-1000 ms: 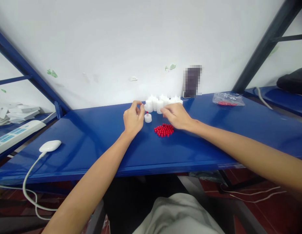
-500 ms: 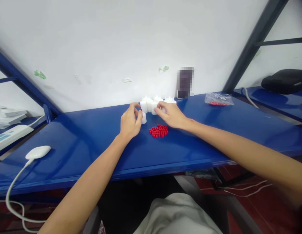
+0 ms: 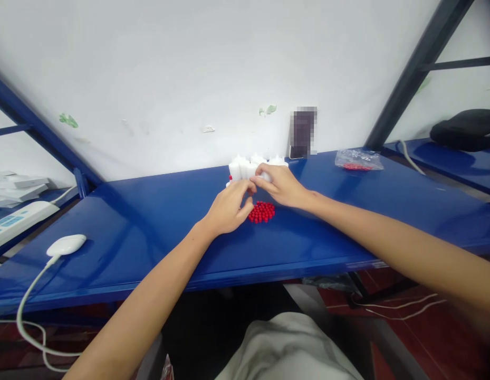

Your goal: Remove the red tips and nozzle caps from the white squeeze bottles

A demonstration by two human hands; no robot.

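My left hand point(image 3: 230, 207) is over the desk just left of a heap of small red caps point(image 3: 262, 211). Its thumb stands apart from the curled fingers, with no object visible between them, and its fingertips reach my right hand's fingertips. My right hand point(image 3: 283, 183) is bent in a pinch in front of the white plastic bottles point(image 3: 240, 168); whatever lies in its fingers is hidden. Behind my left hand, a small red piece point(image 3: 230, 178) shows above a white bottle mostly covered by the hand. The bottles are grouped against the wall.
A clear bag point(image 3: 358, 160) with red pieces lies on the right of the blue desk point(image 3: 150, 227). A phone-like dark slab point(image 3: 303, 133) leans on the wall. On the left are a white corded device point(image 3: 66, 245) and a power strip point(image 3: 23, 222).
My left hand has moved right from the white bottle with the red piece, toward my right hand. The right hand stays in nearly the same place. The view has shifted slightly.
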